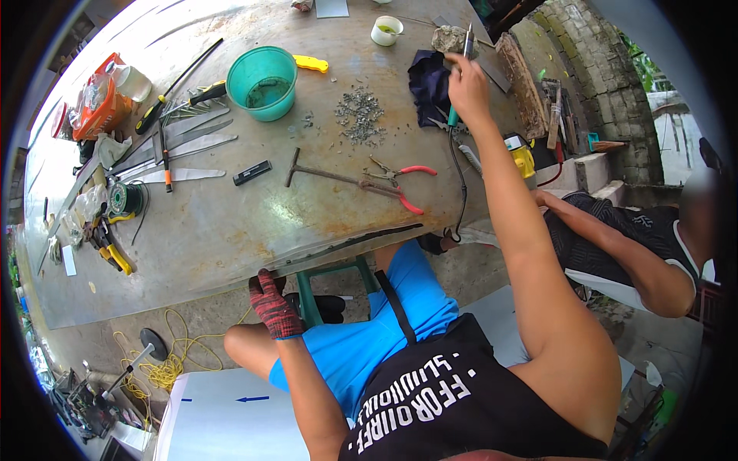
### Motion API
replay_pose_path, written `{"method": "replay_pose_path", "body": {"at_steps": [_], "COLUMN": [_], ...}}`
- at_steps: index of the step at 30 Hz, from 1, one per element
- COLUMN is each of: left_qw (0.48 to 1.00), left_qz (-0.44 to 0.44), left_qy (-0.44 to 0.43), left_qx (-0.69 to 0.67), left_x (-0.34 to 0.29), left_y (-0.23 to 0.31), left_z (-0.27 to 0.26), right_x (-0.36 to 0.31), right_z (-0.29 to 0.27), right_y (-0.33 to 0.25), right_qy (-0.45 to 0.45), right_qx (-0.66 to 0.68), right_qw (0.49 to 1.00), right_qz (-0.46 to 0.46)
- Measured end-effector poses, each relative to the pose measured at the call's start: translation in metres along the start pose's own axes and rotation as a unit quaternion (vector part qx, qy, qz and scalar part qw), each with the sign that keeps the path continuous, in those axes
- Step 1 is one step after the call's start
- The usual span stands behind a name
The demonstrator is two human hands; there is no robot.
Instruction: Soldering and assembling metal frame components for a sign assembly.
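Over there, the bare right hand (467,86) grips a soldering iron (452,117) that, if hot, could scorch the dark cloth (427,83) beside it, while the gloved left hand's (275,306) grip I can't tell.

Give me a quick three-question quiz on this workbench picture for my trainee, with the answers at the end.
1. Multiple choice: what does the right hand hold?
A) red-handled pliers
B) a soldering iron
C) a spool of wire

2. True or false: the left hand is bare.

3. Fill the gap: the bowl to the left of the scattered grey bits is ____ in colour.

Key:
1. B.
2. False; it wears a red-and-black glove.
3. Green.
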State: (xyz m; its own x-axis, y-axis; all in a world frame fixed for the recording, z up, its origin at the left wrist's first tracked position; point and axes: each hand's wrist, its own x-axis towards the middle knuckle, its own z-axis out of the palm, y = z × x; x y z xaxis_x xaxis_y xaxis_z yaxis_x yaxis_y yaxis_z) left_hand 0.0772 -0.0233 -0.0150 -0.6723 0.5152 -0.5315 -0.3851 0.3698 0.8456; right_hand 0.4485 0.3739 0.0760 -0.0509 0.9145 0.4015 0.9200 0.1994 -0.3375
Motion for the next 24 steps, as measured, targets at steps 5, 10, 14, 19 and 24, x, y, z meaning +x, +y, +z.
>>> {"method": "replay_pose_path", "body": {"at_steps": [5, 10, 14, 19, 24], "left_qw": [1.000, 1.000, 1.000, 1.000, 1.000], "left_qz": [0.004, -0.013, 0.010, 0.012, 0.020], "left_qy": [0.001, 0.015, 0.008, 0.002, 0.007], "left_qx": [-0.003, -0.010, -0.013, -0.025, -0.010], "left_x": [0.000, -0.002, 0.009, 0.008, 0.008], "left_y": [0.000, 0.005, -0.010, -0.011, -0.014], "left_z": [0.004, 0.009, 0.001, 0.002, -0.002], "right_x": [-0.048, -0.044, -0.033, -0.035, -0.037], "right_z": [-0.017, -0.026, -0.018, -0.012, -0.032], "right_y": [0.030, 0.030, 0.044, 0.057, 0.043], "right_qy": [-0.054, -0.190, -0.228, -0.212, -0.115], "right_qx": [-0.119, -0.223, -0.236, -0.235, -0.174], "right_qw": [0.990, 0.954, 0.938, 0.939, 0.967], "right_qz": [-0.052, -0.060, -0.116, -0.133, -0.149]}}
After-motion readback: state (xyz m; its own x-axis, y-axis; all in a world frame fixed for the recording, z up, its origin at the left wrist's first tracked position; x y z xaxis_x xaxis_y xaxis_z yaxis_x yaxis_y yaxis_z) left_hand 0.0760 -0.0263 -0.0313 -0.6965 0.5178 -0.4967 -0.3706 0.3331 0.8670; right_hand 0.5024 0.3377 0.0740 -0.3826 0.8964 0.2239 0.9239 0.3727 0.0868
